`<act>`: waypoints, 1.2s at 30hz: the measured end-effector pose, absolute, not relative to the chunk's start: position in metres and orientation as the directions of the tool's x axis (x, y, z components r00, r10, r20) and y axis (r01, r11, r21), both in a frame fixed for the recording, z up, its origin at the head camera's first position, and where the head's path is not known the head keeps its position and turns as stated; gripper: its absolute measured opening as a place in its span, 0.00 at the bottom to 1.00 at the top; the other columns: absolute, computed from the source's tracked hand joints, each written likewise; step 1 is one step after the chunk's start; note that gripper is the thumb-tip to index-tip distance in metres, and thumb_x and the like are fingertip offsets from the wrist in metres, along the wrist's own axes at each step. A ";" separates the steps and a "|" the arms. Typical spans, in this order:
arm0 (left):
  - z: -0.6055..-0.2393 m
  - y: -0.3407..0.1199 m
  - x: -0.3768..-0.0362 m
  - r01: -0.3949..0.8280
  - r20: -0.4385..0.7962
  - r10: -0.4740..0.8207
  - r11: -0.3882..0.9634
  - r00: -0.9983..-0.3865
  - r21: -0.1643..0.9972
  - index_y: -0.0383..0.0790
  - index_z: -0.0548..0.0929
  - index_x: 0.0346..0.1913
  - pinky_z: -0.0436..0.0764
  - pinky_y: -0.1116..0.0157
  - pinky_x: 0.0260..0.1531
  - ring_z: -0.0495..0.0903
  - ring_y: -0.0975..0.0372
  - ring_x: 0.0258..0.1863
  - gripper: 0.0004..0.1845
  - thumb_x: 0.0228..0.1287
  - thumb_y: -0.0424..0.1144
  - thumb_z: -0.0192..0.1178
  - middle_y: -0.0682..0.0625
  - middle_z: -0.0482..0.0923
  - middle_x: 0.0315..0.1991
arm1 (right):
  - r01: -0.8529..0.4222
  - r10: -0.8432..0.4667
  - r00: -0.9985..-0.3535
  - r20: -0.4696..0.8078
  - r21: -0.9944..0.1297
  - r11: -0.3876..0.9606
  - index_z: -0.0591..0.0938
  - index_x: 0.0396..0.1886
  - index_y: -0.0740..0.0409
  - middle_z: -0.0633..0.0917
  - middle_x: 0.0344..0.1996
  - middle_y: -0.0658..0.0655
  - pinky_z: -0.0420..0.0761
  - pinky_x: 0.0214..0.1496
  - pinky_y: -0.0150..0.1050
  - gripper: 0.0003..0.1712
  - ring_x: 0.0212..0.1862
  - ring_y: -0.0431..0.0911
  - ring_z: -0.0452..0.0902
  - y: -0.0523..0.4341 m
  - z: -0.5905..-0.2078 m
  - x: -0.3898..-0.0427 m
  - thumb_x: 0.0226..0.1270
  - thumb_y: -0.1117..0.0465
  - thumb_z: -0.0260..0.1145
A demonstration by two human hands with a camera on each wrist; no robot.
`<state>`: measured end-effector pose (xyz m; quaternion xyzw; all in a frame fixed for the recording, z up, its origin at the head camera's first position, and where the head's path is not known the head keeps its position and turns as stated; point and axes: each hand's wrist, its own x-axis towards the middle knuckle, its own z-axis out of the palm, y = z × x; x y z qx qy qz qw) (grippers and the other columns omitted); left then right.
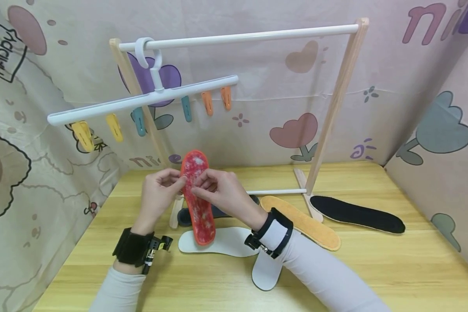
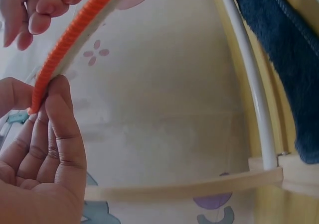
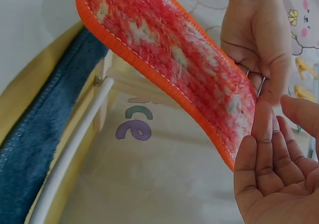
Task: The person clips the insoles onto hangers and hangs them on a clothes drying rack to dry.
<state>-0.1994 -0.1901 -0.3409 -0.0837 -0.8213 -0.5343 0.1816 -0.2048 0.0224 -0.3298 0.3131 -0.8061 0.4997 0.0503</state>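
Note:
A red fuzzy insole (image 1: 200, 212) with an orange stitched edge is held upright above the table. My left hand (image 1: 157, 195) pinches its edge between thumb and fingers, near the upper part. In the left wrist view, the orange edge (image 2: 75, 32) runs up from that pinch, showing a pale underside. My right hand (image 1: 228, 195) is close in front of the insole, fingers loosely bent. The right wrist view shows its fingertips (image 3: 262, 117) beside the insole's end, with the thumb standing apart from them.
A white hanger (image 1: 117, 104) with yellow, blue and orange clips hangs from a wooden rack's white bar (image 1: 257, 35). On the table lie a dark blue insole (image 1: 184, 217), a white one (image 1: 230, 242), a partly covered pale one (image 1: 266, 273), a yellow one (image 1: 316, 225) and a black one (image 1: 356, 214).

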 end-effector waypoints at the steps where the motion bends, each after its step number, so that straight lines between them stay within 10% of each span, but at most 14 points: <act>1: -0.340 -0.192 -0.200 0.330 0.388 -0.060 0.418 -0.920 0.846 0.30 0.90 0.45 0.89 0.69 0.30 0.87 0.69 0.26 0.08 0.72 0.33 0.70 0.43 0.91 0.34 | -0.555 -0.456 -0.798 0.393 -0.774 0.304 0.87 0.45 0.58 0.91 0.37 0.55 0.89 0.41 0.28 0.10 0.36 0.38 0.87 0.021 -0.328 -0.205 0.71 0.59 0.77; 12: -0.333 -0.213 -0.200 0.341 0.402 -0.061 0.422 -0.914 0.840 0.27 0.88 0.45 0.89 0.70 0.33 0.87 0.70 0.26 0.08 0.73 0.32 0.68 0.69 0.86 0.27 | -0.581 -0.489 -0.771 0.408 -0.765 0.278 0.88 0.49 0.59 0.92 0.40 0.56 0.88 0.43 0.27 0.11 0.37 0.38 0.87 0.002 -0.307 -0.205 0.72 0.59 0.76; 36: -0.320 -0.264 -0.192 0.305 0.362 -0.027 0.485 -0.932 0.820 0.27 0.87 0.49 0.87 0.70 0.33 0.86 0.68 0.28 0.11 0.75 0.35 0.67 0.66 0.86 0.30 | -0.635 -0.514 -0.732 0.448 -0.722 0.274 0.88 0.53 0.60 0.91 0.42 0.54 0.85 0.43 0.24 0.13 0.39 0.39 0.84 -0.030 -0.272 -0.211 0.75 0.58 0.74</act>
